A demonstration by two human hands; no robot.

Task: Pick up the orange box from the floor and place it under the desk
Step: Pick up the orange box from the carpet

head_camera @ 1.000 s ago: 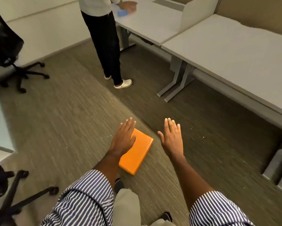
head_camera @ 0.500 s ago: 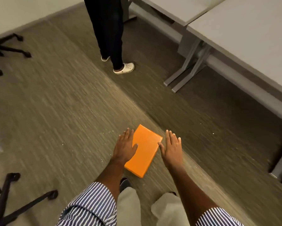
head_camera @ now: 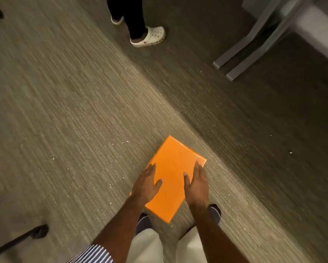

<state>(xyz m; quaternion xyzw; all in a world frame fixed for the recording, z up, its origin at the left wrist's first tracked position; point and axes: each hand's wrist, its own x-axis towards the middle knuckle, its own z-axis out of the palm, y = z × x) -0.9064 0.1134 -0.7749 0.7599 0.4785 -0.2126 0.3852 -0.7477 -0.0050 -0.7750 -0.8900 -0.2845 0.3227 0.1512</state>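
A flat orange box [head_camera: 173, 173] lies on the carpet just ahead of my feet. My left hand [head_camera: 146, 184] rests at the box's left edge, fingers spread, thumb over the top face. My right hand [head_camera: 197, 182] is at the box's right edge, fingers straight along the side, thumb on top. Neither hand is closed around the box; it still sits flat on the floor. The grey desk [head_camera: 311, 29] is at the upper right, and only its metal legs [head_camera: 241, 59] and a blurred edge show.
Another person's dark trouser legs and white clog [head_camera: 150, 37] stand at the top middle, left of the desk legs. An office chair's black base [head_camera: 17, 242] reaches in at the lower left. My own shoes [head_camera: 214, 212] flank the box's near end.
I have bent lower and the view has tipped down. Both hands came down from above the box to its two long edges. The box has stayed on the floor.
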